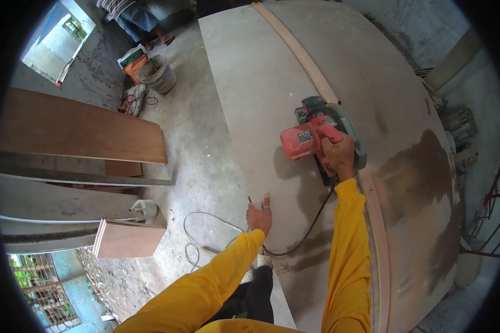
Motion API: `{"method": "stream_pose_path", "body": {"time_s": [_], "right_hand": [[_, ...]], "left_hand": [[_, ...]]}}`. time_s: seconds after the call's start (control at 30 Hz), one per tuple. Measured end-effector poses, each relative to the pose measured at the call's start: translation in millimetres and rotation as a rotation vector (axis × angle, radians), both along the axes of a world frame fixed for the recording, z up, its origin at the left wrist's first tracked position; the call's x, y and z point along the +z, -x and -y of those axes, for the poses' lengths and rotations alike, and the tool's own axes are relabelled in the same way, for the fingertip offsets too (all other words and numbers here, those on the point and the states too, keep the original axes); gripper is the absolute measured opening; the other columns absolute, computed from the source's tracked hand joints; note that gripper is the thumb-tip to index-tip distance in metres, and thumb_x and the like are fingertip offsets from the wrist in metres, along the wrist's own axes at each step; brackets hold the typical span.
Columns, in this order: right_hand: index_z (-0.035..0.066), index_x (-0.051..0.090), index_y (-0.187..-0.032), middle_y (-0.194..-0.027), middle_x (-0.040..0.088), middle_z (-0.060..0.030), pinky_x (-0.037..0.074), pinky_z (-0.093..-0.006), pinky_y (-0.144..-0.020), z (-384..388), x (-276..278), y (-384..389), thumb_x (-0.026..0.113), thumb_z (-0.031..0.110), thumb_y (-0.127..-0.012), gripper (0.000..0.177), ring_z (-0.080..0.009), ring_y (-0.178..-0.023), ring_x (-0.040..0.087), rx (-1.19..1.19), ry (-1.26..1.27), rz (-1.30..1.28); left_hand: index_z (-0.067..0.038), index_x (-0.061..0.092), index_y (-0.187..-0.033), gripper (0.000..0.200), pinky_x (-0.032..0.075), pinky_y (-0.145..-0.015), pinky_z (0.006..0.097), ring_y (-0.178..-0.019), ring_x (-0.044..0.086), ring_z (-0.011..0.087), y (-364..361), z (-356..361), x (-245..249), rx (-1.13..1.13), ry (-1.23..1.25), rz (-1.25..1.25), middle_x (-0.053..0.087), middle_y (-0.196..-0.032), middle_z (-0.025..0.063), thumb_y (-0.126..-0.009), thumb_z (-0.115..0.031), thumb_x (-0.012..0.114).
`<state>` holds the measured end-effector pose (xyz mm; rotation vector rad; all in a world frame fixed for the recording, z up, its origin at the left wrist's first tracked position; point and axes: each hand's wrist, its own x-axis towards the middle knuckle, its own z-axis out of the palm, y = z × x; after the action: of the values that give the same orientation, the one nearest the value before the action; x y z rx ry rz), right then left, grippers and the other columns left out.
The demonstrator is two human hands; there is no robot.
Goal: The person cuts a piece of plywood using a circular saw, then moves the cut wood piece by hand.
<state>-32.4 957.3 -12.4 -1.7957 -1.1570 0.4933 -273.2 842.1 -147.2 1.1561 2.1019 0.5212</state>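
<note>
A red circular saw [303, 141] with a dark grey guard rests on a large plywood sheet [244, 72]. My right hand [340, 155] is wrapped round its red handle. A long narrow wooden strip [297, 50] runs lengthwise over the sheet, passing by the saw and continuing below it. My left hand [259, 216] is near the sheet's left edge, apart from the saw, with the thumb raised and the other fingers curled round a small dark, thin item whose tip sticks out. From the saw a black cord [311, 230] curves down toward my left forearm.
Wooden boards [83, 125] stand at the left, near a white jug [144, 208]. A pale cable [191, 214] loops over the floor. A bucket [158, 75], sacks [132, 61] and a person's legs [139, 22] are at upper left. Metal bars are at right.
</note>
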Motion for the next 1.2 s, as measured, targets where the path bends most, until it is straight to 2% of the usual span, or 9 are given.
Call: {"method": "stream_pose_path", "body": {"time_s": [0.33, 0.5, 0.57, 0.73, 0.87, 1.2], "right_hand": [[-0.003, 0.062, -0.076, -0.061, 0.058, -0.0138, 0.047, -0.0341, -0.059, -20.0, 5.2, 2.9, 0.063, 0.02, -0.071, 0.023, -0.0217, -0.054, 0.055, -0.005, -0.001, -0.009], [-0.003, 0.061, -0.076, -0.061, 0.057, -0.0135, 0.048, -0.0333, -0.059, -28.5, 6.8, 3.2, 0.063, 0.019, -0.072, 0.023, -0.0212, -0.054, 0.054, 0.012, -0.005, -0.021], [-0.003, 0.061, -0.077, -0.061, 0.057, -0.0136, 0.047, -0.0333, -0.059, -32.7, 7.4, 4.7, 0.063, 0.019, -0.073, 0.023, -0.0212, -0.054, 0.053, 0.002, 0.003, -0.018], [-0.003, 0.061, -0.077, -0.061, 0.057, -0.014, 0.047, -0.0333, -0.06, -48.7, 6.8, 5.6, 0.064, 0.019, -0.073, 0.023, -0.0214, -0.054, 0.052, 0.004, 0.015, -0.031], [-0.003, 0.062, -0.079, -0.063, 0.058, -0.0147, 0.048, -0.0336, -0.061, -59.4, 10.3, 7.2, 0.065, 0.02, -0.073, 0.024, -0.022, -0.055, 0.053, 0.009, 0.021, -0.032], [-0.003, 0.063, -0.078, -0.063, 0.059, -0.0165, 0.048, -0.0345, -0.06, -92.5, 8.4, 8.4, 0.066, 0.021, -0.074, 0.025, -0.024, -0.055, 0.053, 0.008, 0.026, -0.054]], "left_hand": [[0.011, 0.059, -0.104, 0.063, 0.045, -0.09, 0.0447, -0.1, 0.059, 0.0443, 3.6, 5.5, -1.8, -0.027, -0.01, 0.024, 0.062, -0.102, 0.0315, -0.086, -0.049, 0.058], [0.01, 0.058, -0.104, 0.061, 0.045, -0.089, 0.0442, -0.099, 0.059, 0.0443, 3.2, 4.3, 18.6, -0.039, -0.039, 0.076, 0.063, -0.102, 0.0301, -0.087, -0.048, 0.058], [0.015, 0.054, -0.108, 0.075, 0.044, -0.09, 0.0457, -0.101, 0.057, 0.0473, 2.0, 2.1, 31.6, -0.036, 0.006, 0.13, 0.06, -0.103, 0.0347, -0.084, -0.055, 0.057], [0.013, 0.056, -0.104, 0.069, 0.045, -0.088, 0.0458, -0.1, 0.057, 0.0469, 6.1, 9.5, 14.9, -0.031, -0.016, 0.152, 0.061, -0.102, 0.0334, -0.084, -0.054, 0.058], [0.012, 0.057, -0.105, 0.068, 0.045, -0.089, 0.0454, -0.099, 0.057, 0.0467, 2.6, 4.4, 35.2, -0.032, -0.025, 0.181, 0.061, -0.102, 0.0322, -0.084, -0.053, 0.059], [0.013, 0.055, -0.108, 0.071, 0.045, -0.088, 0.0456, -0.099, 0.058, 0.0465, 8.3, 11.2, 7.3, -0.019, 0.006, 0.198, 0.061, -0.101, 0.032, -0.084, -0.054, 0.059]]}}
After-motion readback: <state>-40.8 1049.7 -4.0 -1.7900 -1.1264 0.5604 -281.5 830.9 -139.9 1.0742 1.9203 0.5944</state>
